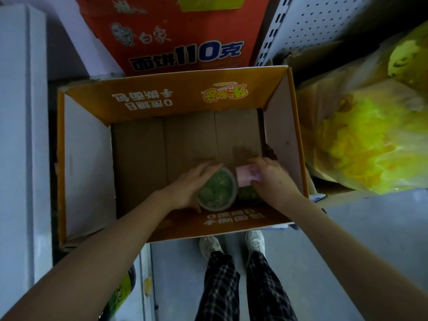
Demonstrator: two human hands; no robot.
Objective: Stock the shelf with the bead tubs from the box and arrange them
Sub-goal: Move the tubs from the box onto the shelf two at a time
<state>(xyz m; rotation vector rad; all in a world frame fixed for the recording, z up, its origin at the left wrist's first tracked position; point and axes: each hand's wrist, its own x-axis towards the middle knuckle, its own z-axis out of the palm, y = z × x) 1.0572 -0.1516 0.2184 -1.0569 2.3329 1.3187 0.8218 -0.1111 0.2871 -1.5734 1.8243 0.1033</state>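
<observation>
Dim shop aisle, pale floor (176, 274). Open cardboard box (196, 98) nearly bare, only two tubs showing, at its near right corner. Green bead tub (216, 189) cupped by left hand (185, 186), fingers curved round its side. Pink-labelled tub (245, 179) pinched in right hand (271, 179). Best to grip below the rims, lift straight up, keep lids level.

Single head-worn wide-angle view, looking steeply down, close over an open cardboard box (180, 105), floor beneath

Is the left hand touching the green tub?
Touching. The head view shows the left hand with fingers and thumb wrapped round the green tub.
</observation>
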